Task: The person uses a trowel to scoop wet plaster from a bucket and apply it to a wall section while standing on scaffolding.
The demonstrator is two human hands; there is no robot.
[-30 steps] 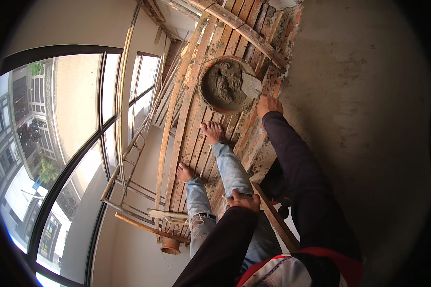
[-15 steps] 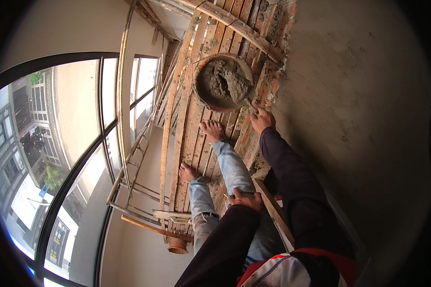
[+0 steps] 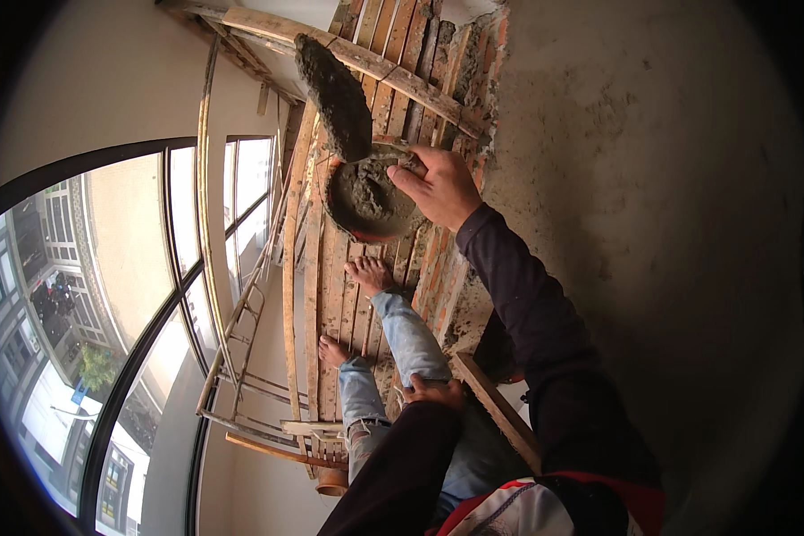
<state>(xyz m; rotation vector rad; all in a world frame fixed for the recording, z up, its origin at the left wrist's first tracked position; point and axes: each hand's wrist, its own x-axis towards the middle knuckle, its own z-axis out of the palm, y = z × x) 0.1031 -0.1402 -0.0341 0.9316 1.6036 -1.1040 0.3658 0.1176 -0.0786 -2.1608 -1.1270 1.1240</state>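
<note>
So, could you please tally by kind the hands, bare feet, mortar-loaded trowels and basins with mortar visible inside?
Hands: 2 (left hand, right hand)
Bare feet: 2
Mortar-loaded trowel: 1
Basin with mortar: 1
Total: 6

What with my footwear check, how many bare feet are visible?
2: one bare foot on brown wooden planks, pictured just below the round orange mortar tub; the other, lower left, also on planks.

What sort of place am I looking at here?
Probably a building site or room under renovation: there is a rough platform of wooden slats, a bucket of wet grey mix, and a trowel loaded with similar mix in the right hand.
</note>
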